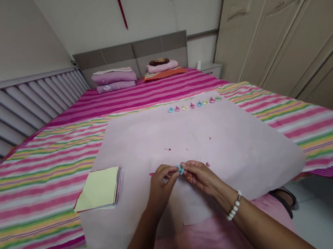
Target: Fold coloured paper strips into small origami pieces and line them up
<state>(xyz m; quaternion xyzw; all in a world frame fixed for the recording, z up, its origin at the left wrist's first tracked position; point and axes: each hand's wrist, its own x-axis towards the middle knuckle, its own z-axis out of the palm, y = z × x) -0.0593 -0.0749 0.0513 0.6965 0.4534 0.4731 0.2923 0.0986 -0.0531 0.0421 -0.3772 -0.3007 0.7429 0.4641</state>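
A small folded piece of blue paper (181, 170) is pinched between both hands, just above the pale sheet (133, 144) spread on the bed. My left hand (164, 178) grips its left side with thumb and forefinger. On its right side, my right hand (198, 173) holds it the same way, a beaded bracelet on that wrist. Fingers partly cover the paper, so its exact shape is hard to make out. Along the sheet's far edge stands a row of several small folded paper pieces (192, 105) in blue, pink, yellow and green.
A stack of coloured paper (100, 189), yellow on top, lies at the left. Small red scraps (208, 164) are scattered near the hands. Folded bedding (116, 80) sits by the headboard (146, 49). A slatted rail (27, 103) runs along the left; a wardrobe (287, 28) stands right.
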